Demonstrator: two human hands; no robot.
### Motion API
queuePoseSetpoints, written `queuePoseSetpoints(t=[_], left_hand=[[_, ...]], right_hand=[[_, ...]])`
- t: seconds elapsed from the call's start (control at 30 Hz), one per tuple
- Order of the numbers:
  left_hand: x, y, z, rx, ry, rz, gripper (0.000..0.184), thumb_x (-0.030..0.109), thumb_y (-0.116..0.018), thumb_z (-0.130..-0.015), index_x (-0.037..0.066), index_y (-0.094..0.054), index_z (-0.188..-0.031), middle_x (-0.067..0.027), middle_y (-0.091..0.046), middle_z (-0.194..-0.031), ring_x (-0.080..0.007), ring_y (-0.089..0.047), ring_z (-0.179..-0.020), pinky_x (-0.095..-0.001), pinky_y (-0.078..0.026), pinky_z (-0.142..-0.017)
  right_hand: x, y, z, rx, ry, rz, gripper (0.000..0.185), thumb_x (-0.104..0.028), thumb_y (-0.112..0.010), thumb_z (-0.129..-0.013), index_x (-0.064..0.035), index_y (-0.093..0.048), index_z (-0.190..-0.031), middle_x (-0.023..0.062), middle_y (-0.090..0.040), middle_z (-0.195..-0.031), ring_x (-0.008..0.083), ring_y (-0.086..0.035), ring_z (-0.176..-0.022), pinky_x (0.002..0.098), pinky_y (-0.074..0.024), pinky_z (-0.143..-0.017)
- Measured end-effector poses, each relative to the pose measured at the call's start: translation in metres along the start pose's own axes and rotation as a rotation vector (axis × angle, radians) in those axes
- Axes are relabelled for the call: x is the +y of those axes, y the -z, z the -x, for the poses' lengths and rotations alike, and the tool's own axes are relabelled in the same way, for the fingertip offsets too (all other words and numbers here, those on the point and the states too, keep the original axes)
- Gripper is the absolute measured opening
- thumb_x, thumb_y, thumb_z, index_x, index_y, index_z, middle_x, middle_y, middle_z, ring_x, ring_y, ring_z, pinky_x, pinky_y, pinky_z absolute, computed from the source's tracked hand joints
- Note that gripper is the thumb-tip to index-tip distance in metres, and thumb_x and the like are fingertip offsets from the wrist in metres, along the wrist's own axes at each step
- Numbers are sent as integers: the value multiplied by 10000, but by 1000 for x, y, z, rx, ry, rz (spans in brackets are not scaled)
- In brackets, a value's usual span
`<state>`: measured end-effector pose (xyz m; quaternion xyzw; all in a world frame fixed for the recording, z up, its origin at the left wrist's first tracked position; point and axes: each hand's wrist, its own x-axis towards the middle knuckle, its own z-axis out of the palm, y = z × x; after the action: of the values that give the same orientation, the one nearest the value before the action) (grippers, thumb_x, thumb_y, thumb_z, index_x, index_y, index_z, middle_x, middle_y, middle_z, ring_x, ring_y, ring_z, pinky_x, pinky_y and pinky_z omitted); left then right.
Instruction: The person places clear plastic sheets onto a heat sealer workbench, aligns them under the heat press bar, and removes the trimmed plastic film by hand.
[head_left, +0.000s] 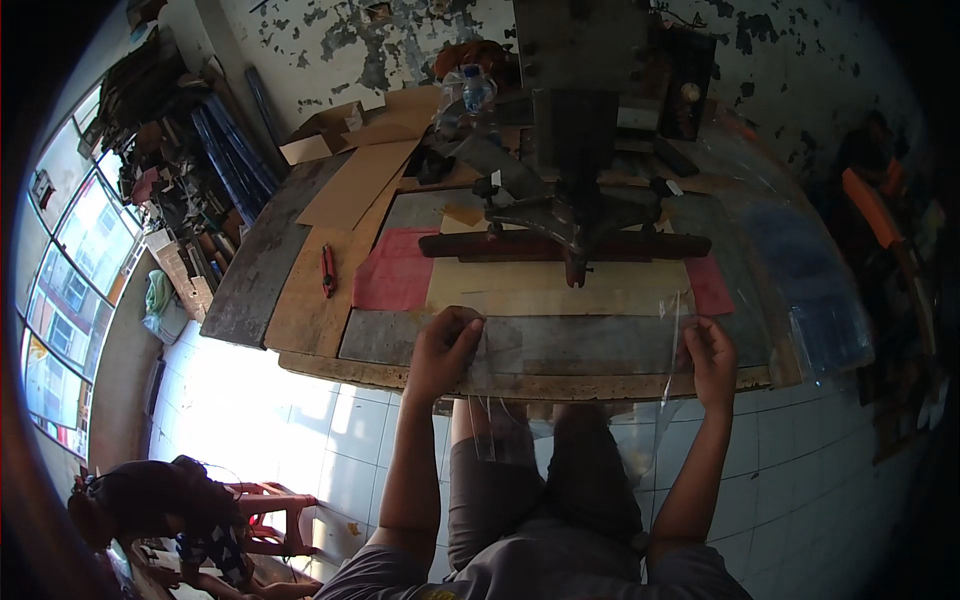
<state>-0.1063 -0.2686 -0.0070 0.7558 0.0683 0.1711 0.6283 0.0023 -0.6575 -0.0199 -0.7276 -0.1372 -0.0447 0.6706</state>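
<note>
A clear plastic sheet point(580, 350) stretches between my two hands over the table's front edge, and its lower part hangs above my lap. My left hand point(447, 350) pinches its left side, fingers closed. At its right side my right hand point(710, 358) is closed on the sheet too. Just beyond the hands lies a pale yellow board point(560, 290), with pink material point(395, 270) showing at both ends. Above the board stands a dark metal press point(575, 215) with a long horizontal bar.
A red cutter point(328, 270) lies on the table's left part, near cardboard pieces point(365, 180). Blue clear plastic point(825, 300) is at the right edge. A bottle point(474, 88) stands at the back. Another person point(150, 510) is at the lower left beside a red stool point(275, 510).
</note>
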Motion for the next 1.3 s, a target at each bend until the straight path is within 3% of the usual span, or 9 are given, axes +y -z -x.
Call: queuePoseSetpoints(t=[0.17, 0.27, 0.37, 0.57, 0.67, 0.77, 0.97, 1.07, 1.3], left_hand=[[-1, -1, 0, -1, -8, 30, 181, 191, -644, -1025, 11, -654, -1034, 32, -612, -763, -23, -514, -711, -218, -426, -647], [-9, 0, 0, 13, -36, -3, 180, 197, -621, -1042, 18, -639, -1061, 35, -600, -735, -23, -484, -575, -220, -367, -522], [-8, 2, 1, 29, -30, -19, 182, 179, -647, -1019, 0, -662, -1050, -13, -676, -811, -45, -570, -750, -235, -468, -676], [2, -2, 4, -2, -118, -59, 199, 135, -659, -996, 1, -675, -1142, -18, -703, -845, -61, -601, -757, -249, -494, -683], [-3, 0, 5, -52, -126, -18, 219, 101, -664, -991, -1, -652, -1185, -30, -739, -985, -71, -647, -837, -249, -529, -772], [3, 1, 7, -60, -96, -80, 231, 113, -661, -995, -4, -652, -1194, -22, -727, -945, -68, -632, -798, -250, -522, -739], [-10, 2, 4, -10, -39, -36, 214, 209, -640, -1028, 7, -670, -1090, 31, -596, -735, -38, -500, -604, -232, -408, -552], [-11, 2, 4, -2, -56, -14, 228, 241, -638, -1033, 14, -661, -1025, 48, -555, -695, -30, -467, -570, -229, -368, -521], [0, 0, 5, -7, -32, -16, 266, 268, -654, -1023, 34, -611, -904, 44, -548, -652, -40, -480, -565, -243, -382, -526]], right_hand=[[0, 1, 2, -9, 4, 14, 237, -202, -632, -1035, -13, -642, -1177, 12, -647, -867, 77, -621, -751, 247, -502, -652], [1, 2, 1, -38, 3, -19, 243, -200, -635, -1032, -12, -638, -1186, 13, -645, -858, 79, -621, -747, 249, -501, -649], [1, 3, 1, -43, 0, -5, 239, -191, -638, -1029, -9, -637, -1183, 18, -646, -863, 80, -618, -747, 249, -499, -645], [7, 5, 1, -7, 76, -24, 229, -178, -645, -1024, -6, -634, -1175, 19, -655, -879, 80, -604, -743, 248, -481, -668], [8, 6, 3, -41, 62, -45, 240, -180, -652, -1019, -9, -628, -1185, 16, -661, -911, 74, -594, -758, 242, -467, -691], [9, 6, 2, -52, 46, -68, 255, -182, -657, -1014, -12, -625, -1201, 3, -649, -922, 68, -585, -775, 235, -457, -701], [-1, -4, 5, -15, 58, -45, 332, -175, -653, -1013, -33, -613, -1310, -16, -609, -892, 64, -576, -798, 235, -458, -728], [-8, -7, 7, -12, 88, 99, 363, -180, -650, -1016, -41, -602, -1348, -15, -606, -894, 59, -571, -803, 234, -459, -742], [-4, -2, 3, -56, 76, 71, 365, -179, -658, -1015, -40, -605, -1348, -17, -606, -891, 57, -568, -795, 233, -462, -747]])
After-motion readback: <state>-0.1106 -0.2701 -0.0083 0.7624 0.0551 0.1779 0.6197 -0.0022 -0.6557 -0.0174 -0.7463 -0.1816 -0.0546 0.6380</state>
